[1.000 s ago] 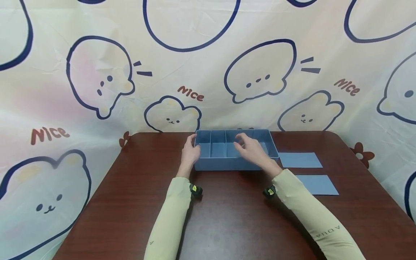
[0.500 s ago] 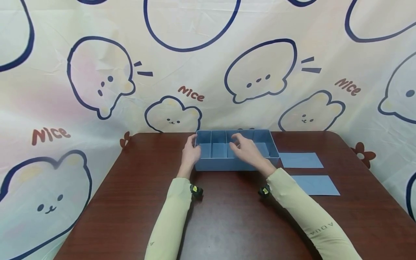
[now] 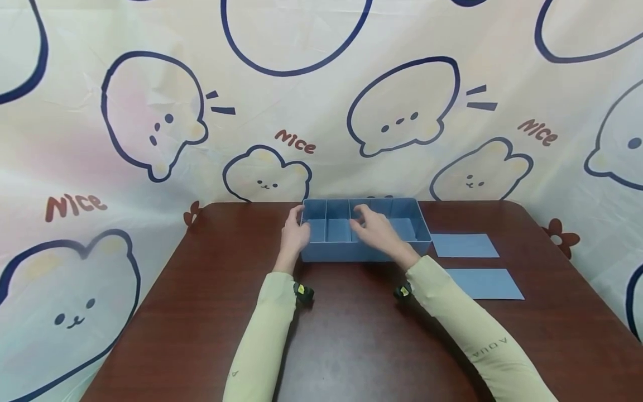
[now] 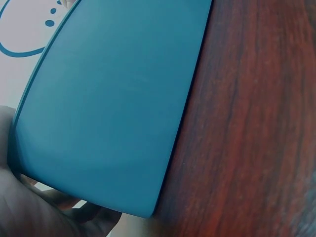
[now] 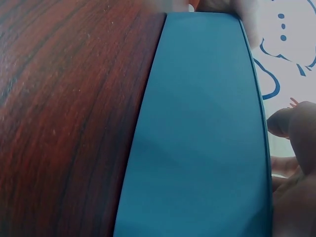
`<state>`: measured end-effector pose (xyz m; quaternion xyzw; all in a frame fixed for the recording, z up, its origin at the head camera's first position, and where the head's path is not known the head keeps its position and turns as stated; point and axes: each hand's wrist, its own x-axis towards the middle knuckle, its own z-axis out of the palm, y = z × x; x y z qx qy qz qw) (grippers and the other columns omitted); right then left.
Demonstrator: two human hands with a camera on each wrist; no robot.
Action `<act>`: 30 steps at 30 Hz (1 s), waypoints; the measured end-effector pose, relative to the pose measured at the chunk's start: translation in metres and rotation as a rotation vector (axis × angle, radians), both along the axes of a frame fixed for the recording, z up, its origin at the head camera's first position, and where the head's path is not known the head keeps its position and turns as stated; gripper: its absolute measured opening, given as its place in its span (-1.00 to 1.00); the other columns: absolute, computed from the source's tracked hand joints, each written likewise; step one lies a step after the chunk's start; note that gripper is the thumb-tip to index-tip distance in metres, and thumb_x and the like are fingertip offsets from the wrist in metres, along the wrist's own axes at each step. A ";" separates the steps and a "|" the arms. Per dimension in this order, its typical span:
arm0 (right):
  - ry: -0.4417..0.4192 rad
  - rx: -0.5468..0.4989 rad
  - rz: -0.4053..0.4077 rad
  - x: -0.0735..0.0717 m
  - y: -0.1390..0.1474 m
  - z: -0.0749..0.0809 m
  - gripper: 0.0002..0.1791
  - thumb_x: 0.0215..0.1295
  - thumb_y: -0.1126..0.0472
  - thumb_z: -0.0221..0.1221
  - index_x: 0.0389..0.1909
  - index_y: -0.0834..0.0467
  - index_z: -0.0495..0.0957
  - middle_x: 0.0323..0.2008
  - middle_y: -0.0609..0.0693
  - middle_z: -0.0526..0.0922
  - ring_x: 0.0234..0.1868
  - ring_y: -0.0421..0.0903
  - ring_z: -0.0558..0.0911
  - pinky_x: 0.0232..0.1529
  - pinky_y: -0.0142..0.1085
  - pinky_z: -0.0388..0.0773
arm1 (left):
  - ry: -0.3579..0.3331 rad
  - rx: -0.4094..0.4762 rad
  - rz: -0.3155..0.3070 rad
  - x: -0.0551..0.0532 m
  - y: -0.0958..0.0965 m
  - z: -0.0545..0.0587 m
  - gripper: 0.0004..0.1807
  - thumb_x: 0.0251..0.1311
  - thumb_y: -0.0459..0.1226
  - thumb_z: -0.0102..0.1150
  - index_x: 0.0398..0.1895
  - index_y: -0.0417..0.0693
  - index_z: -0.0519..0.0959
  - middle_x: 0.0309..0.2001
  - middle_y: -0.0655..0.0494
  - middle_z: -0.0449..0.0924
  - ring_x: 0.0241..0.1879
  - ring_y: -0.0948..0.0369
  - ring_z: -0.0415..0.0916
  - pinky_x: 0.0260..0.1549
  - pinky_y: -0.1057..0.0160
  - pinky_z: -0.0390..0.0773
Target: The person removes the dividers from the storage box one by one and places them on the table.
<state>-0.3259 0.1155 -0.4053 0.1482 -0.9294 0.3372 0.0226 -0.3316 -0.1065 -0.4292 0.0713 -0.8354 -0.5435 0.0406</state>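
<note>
A blue divided box (image 3: 346, 252) stands at the far middle of the table, its upright dividers (image 3: 326, 220) showing in the head view. My left hand (image 3: 294, 237) grips the box's left end, thumb at the front rim and fingers along the outer side wall. Over the middle compartments hovers my right hand (image 3: 378, 230), thumb and forefinger bent and apart, with nothing seen between them. The right wrist view shows that thumb (image 5: 280, 122) just past the rim. The box's plain front wall (image 4: 108, 108) fills much of the left wrist view.
Two flat blue rectangular panels lie right of the box, the farther panel (image 3: 466, 245) by its right end and the nearer panel (image 3: 489, 283) partly behind my right sleeve. Behind the brown table (image 3: 346, 335) hangs a cartoon-printed cloth (image 3: 326, 111).
My right hand has shifted left over the compartments, and more of the box's right compartment shows. My left hand stays at the left end; the box keeps its place.
</note>
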 end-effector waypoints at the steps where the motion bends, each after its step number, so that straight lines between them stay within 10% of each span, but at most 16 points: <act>1: -0.007 0.002 0.000 -0.001 -0.001 0.001 -0.40 0.43 -0.06 0.01 0.36 0.16 0.28 0.07 0.18 0.64 -0.05 0.07 0.69 -0.09 -0.01 0.63 | 0.000 0.003 0.002 0.000 0.000 0.001 -0.44 0.38 -0.29 -0.11 0.44 0.17 0.20 0.48 -0.01 0.20 0.46 -0.03 0.18 0.36 -0.19 0.24; 30: -0.136 0.082 -0.027 -0.013 -0.023 0.000 -0.13 0.37 -0.07 0.08 0.53 0.20 -0.05 0.48 0.23 0.18 0.46 0.19 0.27 0.39 0.11 0.28 | -0.005 0.006 0.000 0.001 0.000 0.001 -0.43 0.36 -0.29 -0.12 0.44 0.20 0.20 0.48 -0.01 0.20 0.44 -0.05 0.20 0.32 -0.20 0.30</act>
